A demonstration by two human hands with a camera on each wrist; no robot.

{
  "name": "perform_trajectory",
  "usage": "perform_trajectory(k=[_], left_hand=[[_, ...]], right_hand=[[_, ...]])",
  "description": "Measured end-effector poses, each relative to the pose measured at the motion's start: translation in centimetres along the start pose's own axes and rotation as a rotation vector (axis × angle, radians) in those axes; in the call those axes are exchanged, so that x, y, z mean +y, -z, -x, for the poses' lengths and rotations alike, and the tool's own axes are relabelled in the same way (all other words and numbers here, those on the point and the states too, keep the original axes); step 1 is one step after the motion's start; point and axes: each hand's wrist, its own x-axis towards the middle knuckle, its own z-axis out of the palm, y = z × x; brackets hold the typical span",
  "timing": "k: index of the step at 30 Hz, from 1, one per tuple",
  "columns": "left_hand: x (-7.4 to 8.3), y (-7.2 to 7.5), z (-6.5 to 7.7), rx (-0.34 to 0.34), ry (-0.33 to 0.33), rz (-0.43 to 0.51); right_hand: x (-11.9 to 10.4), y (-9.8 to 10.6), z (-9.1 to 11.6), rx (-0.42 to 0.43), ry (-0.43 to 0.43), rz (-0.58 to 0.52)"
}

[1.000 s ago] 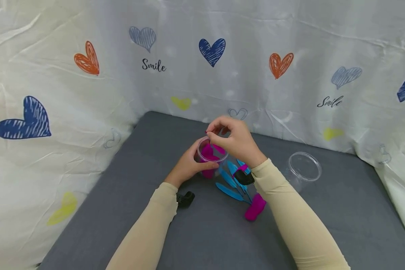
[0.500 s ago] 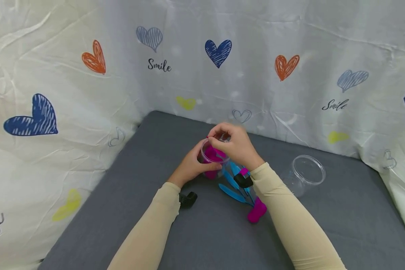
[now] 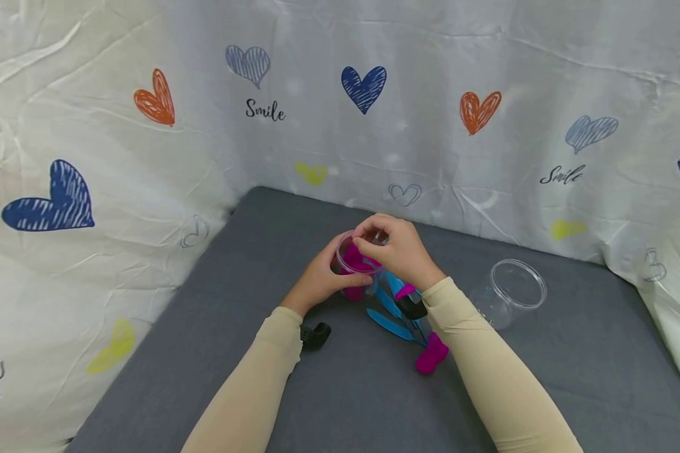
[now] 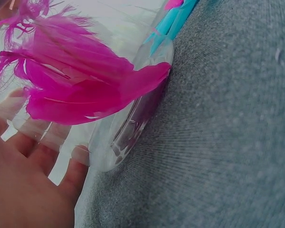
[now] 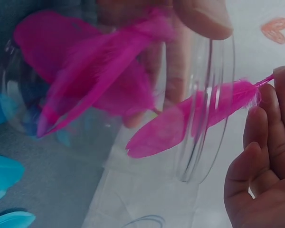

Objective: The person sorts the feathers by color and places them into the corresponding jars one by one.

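My left hand (image 3: 324, 277) grips a clear plastic jar (image 5: 194, 161) around its side, thumb near the rim and fingers wrapped behind the wall. Several pink feathers (image 4: 90, 80) lie inside it. Over the jar's mouth, my right hand (image 3: 396, 250) pinches another pink feather (image 5: 213, 107) by its quill between thumb and forefinger. In the right wrist view that feather's vane passes through the mouth into the jar. Blue feathers (image 3: 388, 324) lie on the table beside the jar, partly hidden beneath my right wrist, and more pink feathers (image 3: 432, 355) lie nearer to me.
A second clear jar (image 3: 498, 308) stands open on the right of the grey cloth-covered table (image 3: 204, 352). Behind and to the left hangs a white curtain (image 3: 419, 38) printed with hearts. A black wrist camera (image 3: 315, 336) sits on my left wrist.
My right hand has lowered toward the jar's mouth, bringing the pinched pink feather down into it. My left hand keeps its grip on the jar. The head view has shifted slightly.
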Motion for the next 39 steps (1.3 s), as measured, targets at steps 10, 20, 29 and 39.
perform_trajectory(k=[10,20,29,39], left_hand=[[0.0,-0.1,-0.1,0.008,0.003,-0.021],[0.1,-0.4,-0.1,0.035,0.017,-0.057],[0.1,-0.5,-0.3,0.056,0.041,-0.091],[-0.1,-0.6,-0.7,0.052,0.058,-0.111]], right_hand=[[0.8,0.2,0.4,-0.010,-0.017,0.032],[1.6,1.7,2.9,0.049,-0.017,0.112],[3.6,3.8,8.3,0.069,-0.084,0.209],[7.1,5.0,14.9,0.060,-0.256,0.316]])
